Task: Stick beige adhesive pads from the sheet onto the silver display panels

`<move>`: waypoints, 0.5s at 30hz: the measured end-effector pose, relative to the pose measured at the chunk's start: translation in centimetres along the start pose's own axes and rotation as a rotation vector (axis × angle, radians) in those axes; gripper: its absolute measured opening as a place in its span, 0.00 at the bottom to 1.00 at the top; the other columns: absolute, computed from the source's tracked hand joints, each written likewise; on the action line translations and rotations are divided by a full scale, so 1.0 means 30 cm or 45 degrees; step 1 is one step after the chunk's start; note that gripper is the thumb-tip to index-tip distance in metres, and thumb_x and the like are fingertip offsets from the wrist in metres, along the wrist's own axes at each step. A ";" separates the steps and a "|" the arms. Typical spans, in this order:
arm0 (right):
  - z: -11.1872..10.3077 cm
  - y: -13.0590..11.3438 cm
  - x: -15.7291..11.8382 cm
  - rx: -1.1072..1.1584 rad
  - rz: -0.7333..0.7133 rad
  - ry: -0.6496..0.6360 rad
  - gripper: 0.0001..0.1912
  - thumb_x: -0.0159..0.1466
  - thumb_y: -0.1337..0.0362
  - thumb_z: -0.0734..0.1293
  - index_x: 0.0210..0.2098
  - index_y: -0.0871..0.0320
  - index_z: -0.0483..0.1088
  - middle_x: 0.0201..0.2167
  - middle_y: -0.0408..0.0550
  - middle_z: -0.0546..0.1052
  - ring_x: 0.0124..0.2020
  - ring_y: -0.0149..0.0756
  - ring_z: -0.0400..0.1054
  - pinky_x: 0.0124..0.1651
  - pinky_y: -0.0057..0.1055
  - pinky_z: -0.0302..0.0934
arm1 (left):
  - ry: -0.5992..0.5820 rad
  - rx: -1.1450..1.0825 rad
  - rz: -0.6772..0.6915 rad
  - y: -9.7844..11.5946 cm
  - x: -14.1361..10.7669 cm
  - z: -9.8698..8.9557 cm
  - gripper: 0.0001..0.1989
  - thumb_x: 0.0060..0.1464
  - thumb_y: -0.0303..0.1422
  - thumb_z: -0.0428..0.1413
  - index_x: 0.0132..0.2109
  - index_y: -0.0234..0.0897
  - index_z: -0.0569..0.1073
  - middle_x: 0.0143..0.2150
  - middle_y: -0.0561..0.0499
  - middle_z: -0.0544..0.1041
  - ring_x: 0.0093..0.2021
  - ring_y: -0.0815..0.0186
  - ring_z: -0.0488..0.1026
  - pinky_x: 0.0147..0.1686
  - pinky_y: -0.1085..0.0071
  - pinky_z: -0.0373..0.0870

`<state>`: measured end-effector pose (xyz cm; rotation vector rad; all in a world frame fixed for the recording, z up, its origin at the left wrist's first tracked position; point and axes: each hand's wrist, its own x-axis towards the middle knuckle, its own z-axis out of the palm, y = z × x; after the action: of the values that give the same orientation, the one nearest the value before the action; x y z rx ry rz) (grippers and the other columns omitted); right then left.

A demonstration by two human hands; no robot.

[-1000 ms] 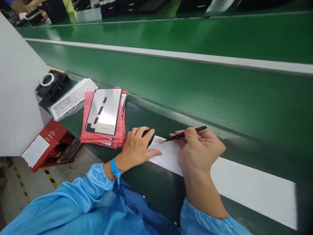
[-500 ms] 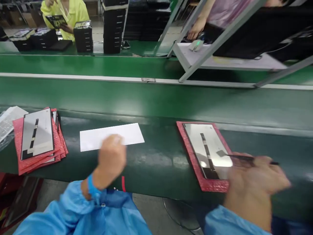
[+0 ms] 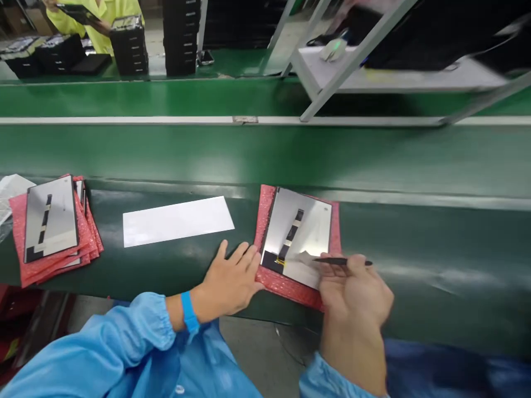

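- The left hand [image 3: 229, 280] lies open and flat on the tabletop, fingers spread, with the fingertips against the near edge of a red bubble pouch [image 3: 286, 290]
- The right hand [image 3: 352, 293] is closed around a pair of black tweezers [image 3: 340, 261], pinching them between thumb and fingers, with the tips pointing left over the lower part of the panel
- A pale, slightly lifted film tab [image 3: 305, 257] lies just at the tweezer tips, though the blur leaves it unclear whether they grip it
- A silver-backed display panel [image 3: 296, 237] lies flat on the red bubble pouch, slightly tilted on the tabletop, just right of the left hand, with a black strip up its middle and a black patch at one corner
- A small yellow mark [image 3: 281, 262] sits where the strip meets that black patch
- A white paper sheet [image 3: 178, 221] lies on the dark green tabletop [image 3: 435, 287], between the hands' work and a pile of red bubble pouches [image 3: 89, 249]
- A second silver-backed panel [image 3: 50, 218] lies on top of that pile, with a clear plastic bag [image 3: 12, 188] touching its left side
- A blue wristband [image 3: 189, 312] circles the left wrist, and light blue sleeves [image 3: 124, 331] cover both forearms
- Beyond a green conveyor belt [image 3: 249, 155], a co-worker in a yellow smock [image 3: 99, 16] holds a dark panel, beside stacks of black trays [image 3: 128, 52]
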<state>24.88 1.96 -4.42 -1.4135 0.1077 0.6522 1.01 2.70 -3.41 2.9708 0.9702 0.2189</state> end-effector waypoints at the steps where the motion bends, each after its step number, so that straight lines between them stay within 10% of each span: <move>1: -0.005 0.025 -0.042 0.010 0.003 -0.053 0.12 0.62 0.69 0.69 0.35 0.60 0.59 0.29 0.46 0.69 0.27 0.34 0.69 0.32 0.28 0.73 | -0.033 0.018 -0.017 -0.017 -0.051 -0.022 0.31 0.76 0.46 0.38 0.71 0.30 0.66 0.76 0.40 0.64 0.75 0.52 0.60 0.71 0.46 0.58; 7: -0.009 0.027 -0.270 -0.125 -0.103 -0.377 0.28 0.44 0.55 0.82 0.31 0.62 0.65 0.29 0.57 0.71 0.29 0.46 0.72 0.32 0.40 0.76 | -0.158 -0.011 -0.103 -0.008 -0.231 -0.117 0.33 0.75 0.48 0.40 0.73 0.27 0.63 0.77 0.40 0.62 0.76 0.47 0.58 0.70 0.40 0.59; 15: 0.046 -0.027 -0.363 -0.413 -0.316 -0.277 0.19 0.49 0.57 0.76 0.26 0.62 0.65 0.28 0.58 0.72 0.27 0.47 0.71 0.25 0.38 0.72 | -0.069 -0.153 0.089 0.057 -0.189 -0.117 0.29 0.75 0.44 0.40 0.69 0.29 0.69 0.74 0.39 0.67 0.75 0.49 0.60 0.67 0.36 0.65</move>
<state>15.90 -0.65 1.37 -1.6226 -0.3546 0.6303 -3.00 -2.14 -0.60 2.8874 0.8178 0.1887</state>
